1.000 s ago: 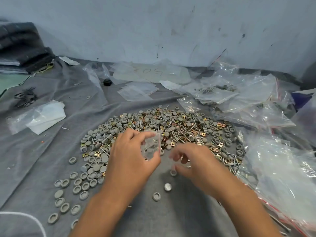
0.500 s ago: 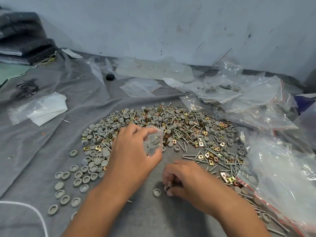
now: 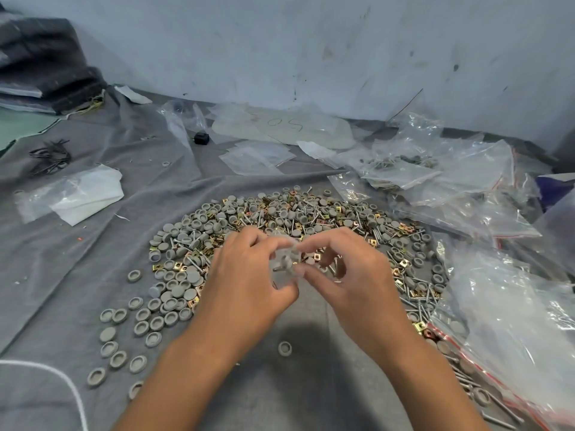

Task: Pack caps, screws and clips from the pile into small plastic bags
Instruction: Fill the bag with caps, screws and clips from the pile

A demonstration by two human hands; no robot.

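Observation:
A wide pile (image 3: 311,219) of grey round caps, thin screws and brass square clips lies on the grey cloth. Above its near edge my left hand (image 3: 249,278) grips a small clear plastic bag (image 3: 284,262) with a few parts inside. My right hand (image 3: 345,275) meets it there, thumb and fingers pinching the bag's right side. Whether the right hand also holds a part is hidden. Loose grey caps (image 3: 140,321) are scattered at the near left, and one cap (image 3: 284,349) lies alone in front of my wrists.
Large clear bags with red seal strips (image 3: 513,321) crowd the right side, some holding parts. Empty small bags (image 3: 258,157) lie beyond the pile. White plastic sheet (image 3: 84,194) and black wire clips (image 3: 49,155) sit at the left. A white cord (image 3: 71,387) curves at the near left.
My right hand rose from the cloth near the loose caps up to the bag. Both hands now meet at the bag above the pile's near edge.

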